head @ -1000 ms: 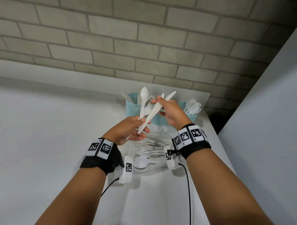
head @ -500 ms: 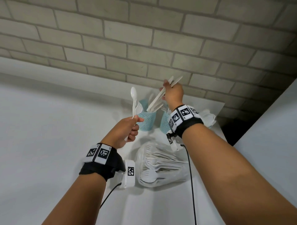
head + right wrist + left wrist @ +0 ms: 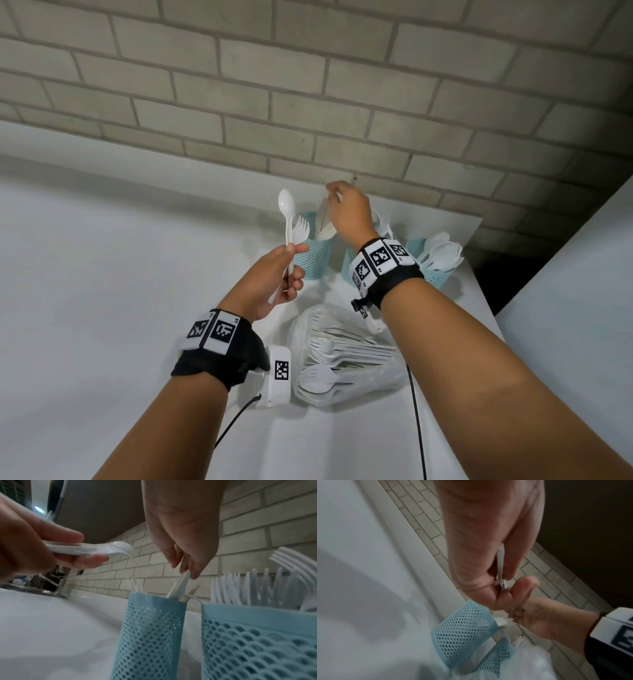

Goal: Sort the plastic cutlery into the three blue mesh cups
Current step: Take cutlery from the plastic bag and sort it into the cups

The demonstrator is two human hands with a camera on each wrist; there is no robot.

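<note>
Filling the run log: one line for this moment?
left hand: holds spoon and fork | right hand: lowering knives into left cup

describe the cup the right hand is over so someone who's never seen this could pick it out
Along the brick wall, three blue mesh cups stand in a row on the white counter. It is the leftmost cup, under the right hand. It holds flat knife-like pieces; the middle cup holds forks, the right one spoons.
</note>
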